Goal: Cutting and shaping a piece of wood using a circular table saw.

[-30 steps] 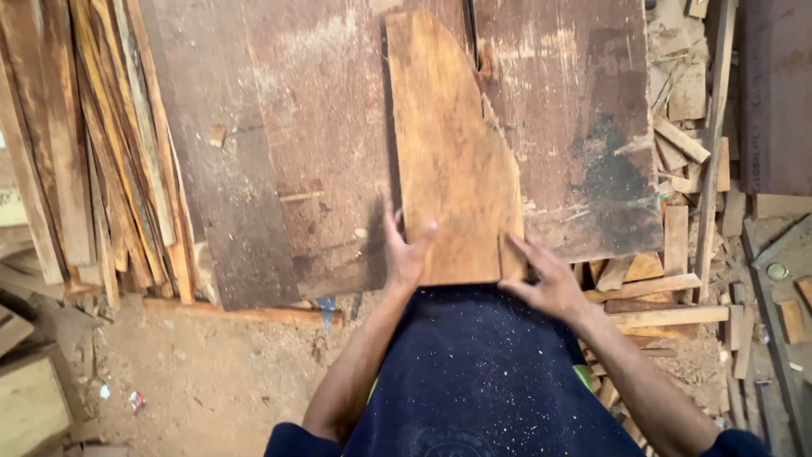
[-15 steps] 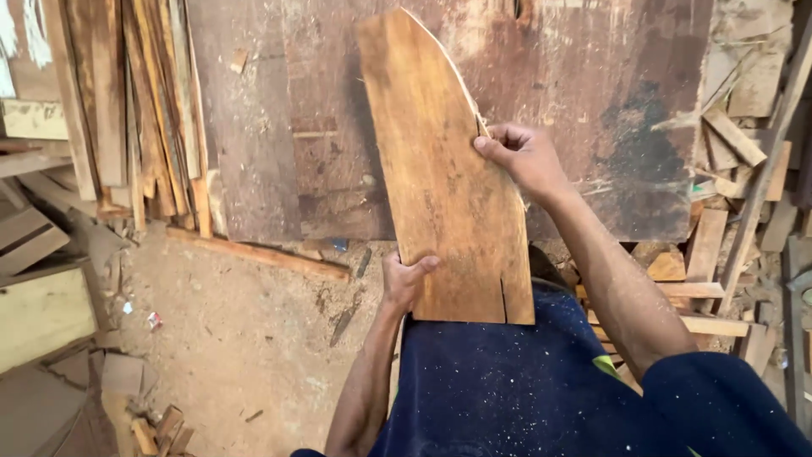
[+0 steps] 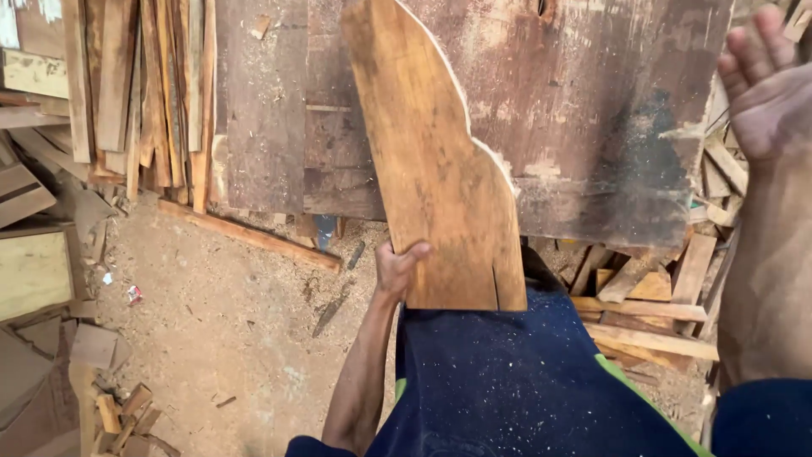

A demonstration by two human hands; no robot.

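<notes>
We grip the curved board (image 3: 431,169) at its lower left edge with our left hand (image 3: 396,269), fingers curled around it; our right hand (image 3: 765,85) is raised, open, empty. The board stands against the dark panel (image 3: 592,110), stiff, seemingly heavy, best held by its edges.

Your right hand (image 3: 765,80) let go of the wooden board (image 3: 431,161) and moved up to 2 o'clock. Only your left hand (image 3: 397,269) holds it now.

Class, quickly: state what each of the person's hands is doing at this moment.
Left hand: closed on the lower left edge of the curved wooden board.
Right hand: open, raised, holding nothing.
</notes>
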